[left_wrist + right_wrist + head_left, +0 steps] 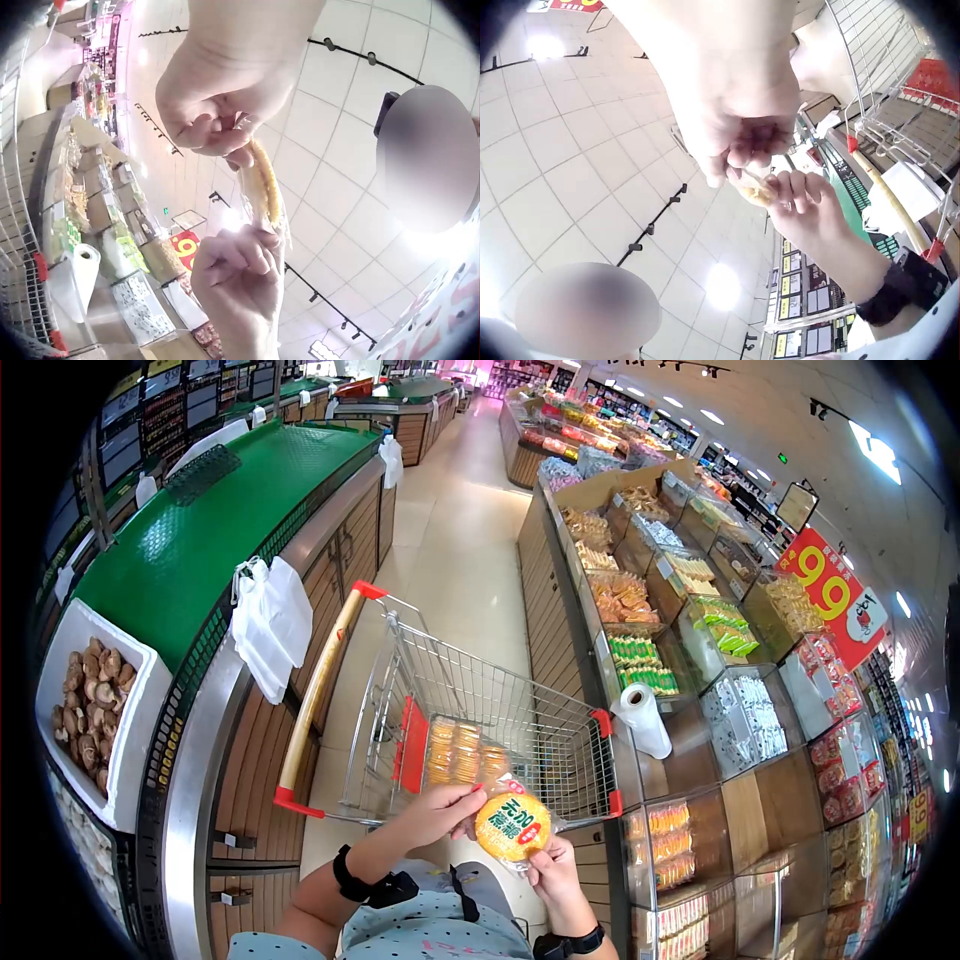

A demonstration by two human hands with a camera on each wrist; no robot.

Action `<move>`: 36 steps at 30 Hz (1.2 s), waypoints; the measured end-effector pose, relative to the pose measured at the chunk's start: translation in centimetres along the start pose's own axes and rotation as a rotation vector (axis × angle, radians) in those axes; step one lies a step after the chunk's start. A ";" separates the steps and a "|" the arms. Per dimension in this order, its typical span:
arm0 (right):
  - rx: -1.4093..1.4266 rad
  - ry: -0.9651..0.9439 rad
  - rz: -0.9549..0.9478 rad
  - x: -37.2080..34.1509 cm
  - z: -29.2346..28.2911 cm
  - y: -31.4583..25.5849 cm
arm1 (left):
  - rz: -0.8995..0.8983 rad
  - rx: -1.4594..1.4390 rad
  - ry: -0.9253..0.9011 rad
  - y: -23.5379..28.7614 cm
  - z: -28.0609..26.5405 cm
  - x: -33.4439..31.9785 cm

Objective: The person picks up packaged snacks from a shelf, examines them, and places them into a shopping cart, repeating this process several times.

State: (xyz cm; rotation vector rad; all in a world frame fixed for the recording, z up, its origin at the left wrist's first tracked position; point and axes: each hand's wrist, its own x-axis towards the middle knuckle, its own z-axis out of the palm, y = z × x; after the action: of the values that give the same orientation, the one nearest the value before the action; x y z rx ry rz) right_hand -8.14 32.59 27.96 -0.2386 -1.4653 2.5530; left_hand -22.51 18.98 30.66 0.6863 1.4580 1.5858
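Note:
In the head view a round, flat golden pastry (500, 845) in a clear wrapper, printed with green characters and a red mark, is held up over the near end of a shopping cart (470, 665). My left hand (435, 815) pinches the wrapper at its upper left edge. At its lower right edge my right hand (556, 870) pinches it between thumb and fingers. Both wrist views show the pastry (266, 184) edge-on between the two hands. More packs of golden pastries (454, 752) lie inside the cart, beside its red panel (411, 745).
Stepped bins (690, 590) of wrapped snacks line the right side, with a roll of plastic bags (642, 720) on their edge. On the left stands a green counter (230, 490) with hanging white bags (270, 625) and a white box (145, 730) of mushrooms. An aisle (450, 510) runs ahead.

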 end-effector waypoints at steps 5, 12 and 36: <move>0.164 0.123 -0.100 -1.6 -1.3 -0.1 | -0.030 -0.065 -0.090 -0.7 2.4 2.4; 0.178 0.153 -0.184 -3.2 -3.4 -1.9 | -0.069 -0.086 -0.135 -0.3 6.0 4.7; -0.489 0.184 -0.089 -8.2 -30.4 -12.4 | -0.045 0.314 0.068 -3.7 27.6 17.9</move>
State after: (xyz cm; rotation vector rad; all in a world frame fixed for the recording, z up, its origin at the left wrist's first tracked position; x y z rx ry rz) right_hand 7.82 62.12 23.90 -0.4500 -1.9488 2.0055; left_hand -7.05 48.26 29.05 0.7769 1.7822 1.3709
